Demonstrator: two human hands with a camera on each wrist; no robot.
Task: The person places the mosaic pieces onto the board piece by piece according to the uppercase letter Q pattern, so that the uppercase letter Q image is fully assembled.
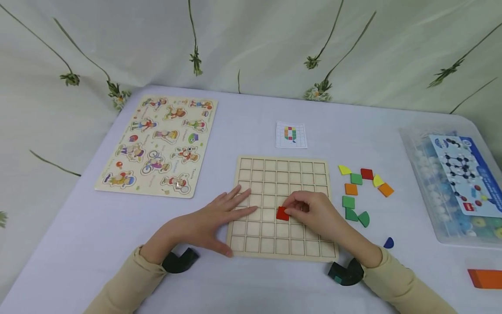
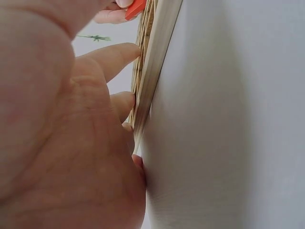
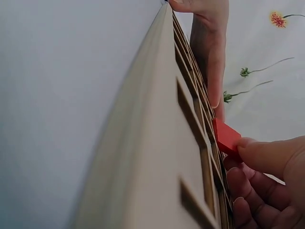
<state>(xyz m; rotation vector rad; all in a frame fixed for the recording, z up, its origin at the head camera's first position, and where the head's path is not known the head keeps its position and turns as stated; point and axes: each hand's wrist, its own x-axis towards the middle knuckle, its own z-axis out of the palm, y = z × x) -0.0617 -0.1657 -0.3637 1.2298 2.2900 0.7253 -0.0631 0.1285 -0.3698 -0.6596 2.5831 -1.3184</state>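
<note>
A wooden grid board (image 1: 268,229) lies on the table in the head view. Between thumb and fingers, my right hand (image 1: 315,213) pinches a red square tile (image 1: 282,213) over a cell near the board's middle. The right wrist view shows the red tile (image 3: 226,138) tilted at the grid, with one edge at the dividers. My left hand (image 1: 209,220) rests with spread, straight fingers on the board's left side, its thumb at the lower left corner. In the left wrist view, the left fingers (image 2: 114,59) touch the board's edge.
Right of the board lie loose green, yellow, orange and red tiles (image 1: 367,174) and a blue piece (image 1: 388,243). A small pattern card (image 1: 291,134) sits behind it. A picture puzzle (image 1: 157,146) is at left; a clear plastic box (image 1: 439,218) and orange block (image 1: 486,278) are at right.
</note>
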